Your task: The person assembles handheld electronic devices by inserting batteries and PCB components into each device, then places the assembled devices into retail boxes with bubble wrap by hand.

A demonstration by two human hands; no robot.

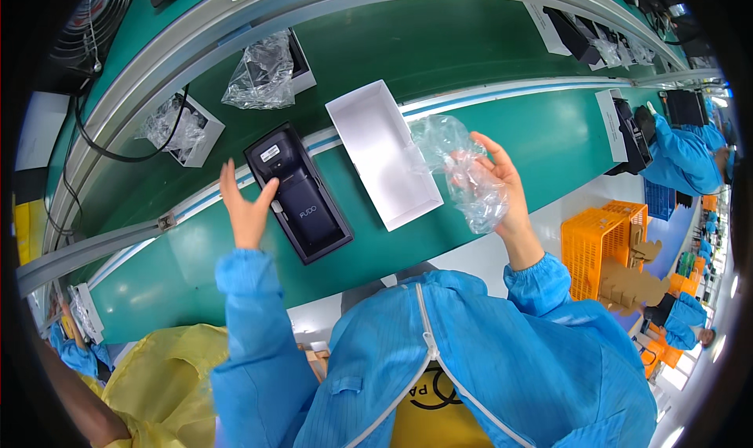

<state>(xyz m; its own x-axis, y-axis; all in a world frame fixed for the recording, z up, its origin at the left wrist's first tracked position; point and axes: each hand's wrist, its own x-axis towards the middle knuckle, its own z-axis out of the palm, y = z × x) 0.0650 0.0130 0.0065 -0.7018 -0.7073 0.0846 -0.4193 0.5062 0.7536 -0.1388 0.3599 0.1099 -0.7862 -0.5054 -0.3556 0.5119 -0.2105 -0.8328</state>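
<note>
My left hand [249,209] is open, fingers and thumb spread, at the left side of a black box tray [329,244]. Its thumb tip is at the tray's edge; whether it touches cannot be told. In the tray lies a dark handheld device [294,189] with a small white label near its far end. My right hand [506,185] holds a crumpled clear plastic bag [474,185] above the bench, to the right of the white box [384,158]. This white box is open at the top, and no contents show inside.
Beyond the bench edge, a green conveyor [439,40] carries white boxes [302,72] with clear plastic bags on them. A metal rail [86,252] and a black cable [118,158] are at the left. Orange crates [584,252] stand at the right. A person in yellow [169,377] is close on my left.
</note>
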